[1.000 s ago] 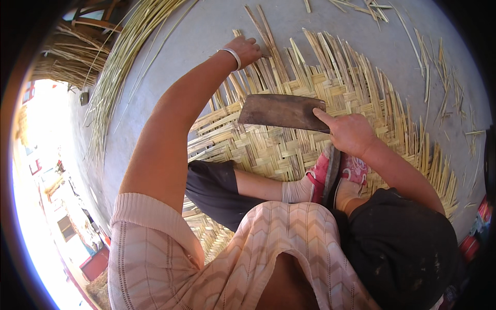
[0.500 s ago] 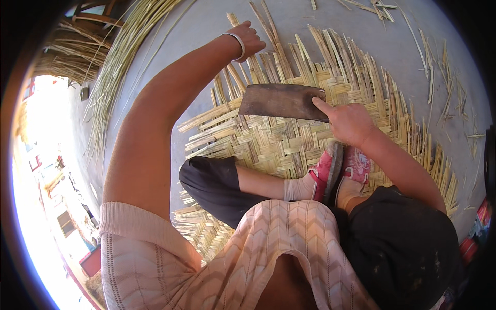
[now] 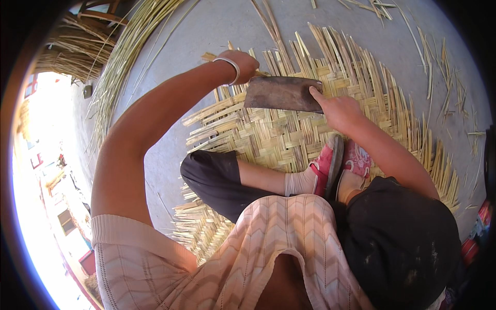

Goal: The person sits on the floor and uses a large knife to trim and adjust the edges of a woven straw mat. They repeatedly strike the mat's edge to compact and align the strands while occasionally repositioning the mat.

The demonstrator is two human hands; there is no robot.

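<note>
Gripping a broad, dark cleaver blade (image 3: 281, 94) by its right end, the right hand (image 3: 338, 109) is closed around the tool, forefinger laid along its upper edge. The blade is held flat, just over a woven bamboo mat (image 3: 310, 139) spread on the grey concrete floor (image 3: 206, 31). The left hand (image 3: 240, 64), a pale bangle (image 3: 231, 68) at its wrist, is set on the strips at the mat's far edge, just beside the blade's left end; its fingers seem curled, though the grasp cannot be told. Pink shoes (image 3: 338, 168) rest on the mat.
</note>
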